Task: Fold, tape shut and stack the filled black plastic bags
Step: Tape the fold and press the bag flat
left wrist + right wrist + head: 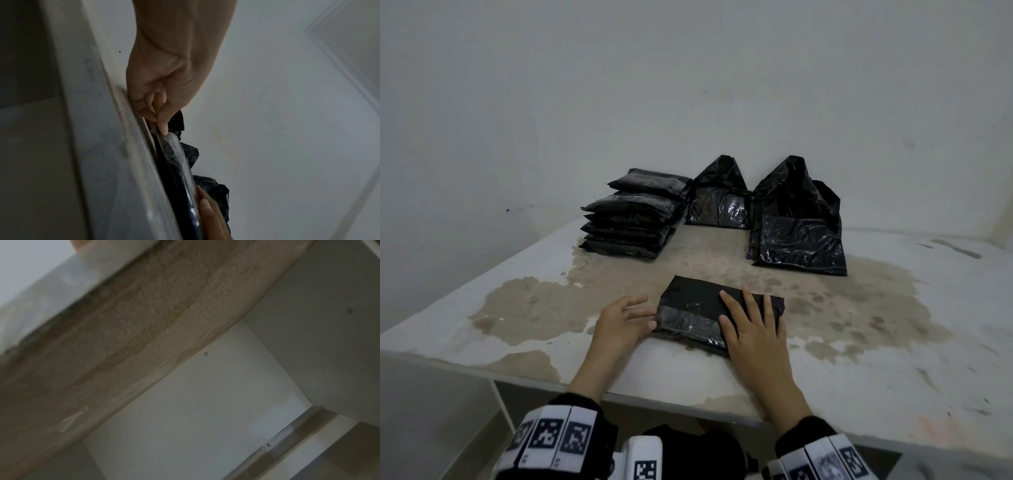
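- We see a folded bag (697, 308) lying flat on the worktop (859, 342), near its front edge, with a strip of clear tape (688, 320) across its near half.
- Our right hand (755, 329) lies palm down on the bag's right half, fingers (748, 301) straight and slightly spread, pressing the plastic.
- Our left hand (623, 320) sits at the bag's left end; its fingers are loosely curled and its thumb tip (163, 128) touches the tape's end at the bag's edge. We cannot tell whether it pinches or only presses.
- A stack (633, 217) of sealed bags stands at the back left of the worktop.
- Two unfolded bags (719, 202) (799, 226) stand upright to the right of the stack, well apart from the folded one.
- The right wrist view shows only the worktop's underside, blurred.
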